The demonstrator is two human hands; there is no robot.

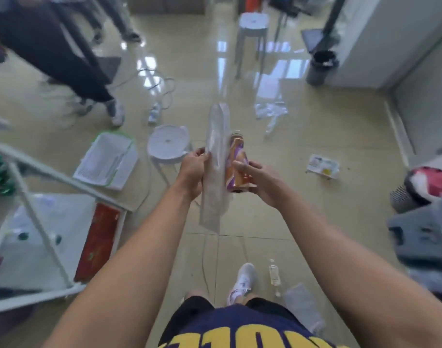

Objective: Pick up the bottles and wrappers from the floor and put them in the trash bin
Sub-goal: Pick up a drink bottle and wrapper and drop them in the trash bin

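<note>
My left hand (193,172) grips a long clear plastic wrapper (214,172) that stands upright in front of me. My right hand (260,179) holds an orange and purple bottle (236,164) right beside the wrapper. A dark trash bin (321,67) with a black liner stands far ahead on the right, by the wall. On the floor lie a clear crumpled wrapper (271,110), a white food wrapper (322,165), a small clear bottle (274,273) by my shoe, another clear wrapper (302,307) and a small bottle (154,114) near the cables.
A white stool (168,143) stands just left of my hands, a taller one (253,23) farther back. A white frame and boards (51,222) fill the left. Papers (107,162) lie on the floor. People's legs (64,59) stand at upper left. Clothes (425,222) pile at right.
</note>
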